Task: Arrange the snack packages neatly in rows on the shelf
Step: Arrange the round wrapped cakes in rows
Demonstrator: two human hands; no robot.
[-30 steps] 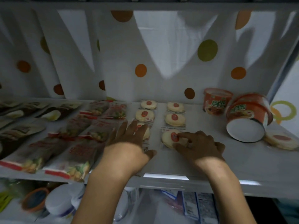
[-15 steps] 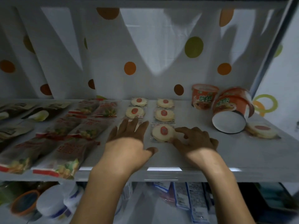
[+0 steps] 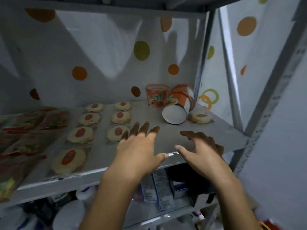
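Hovering over the front of the shelf (image 3: 216,130) in the head view, the person's left grip (image 3: 137,151) has its fingers spread and straight, holding nothing; its fingertips (image 3: 135,128) lie just beside the nearest round snack package (image 3: 116,133), and whether they touch it cannot be told. To its right, the right grip (image 3: 199,151) is spread too, fingers loosely bent over bare shelf, empty. The round packages lie flat in two columns running front to back: four in the left column (image 3: 80,134), three in the right. One stray round package (image 3: 201,117) lies well apart at the far right, just beside a tipped noodle cup (image 3: 174,112) that leans by an upright noodle cup (image 3: 157,97). Red-striped bags (image 3: 29,130) lie in rows at the left. A dotted sheet (image 3: 99,55) backs the shelf
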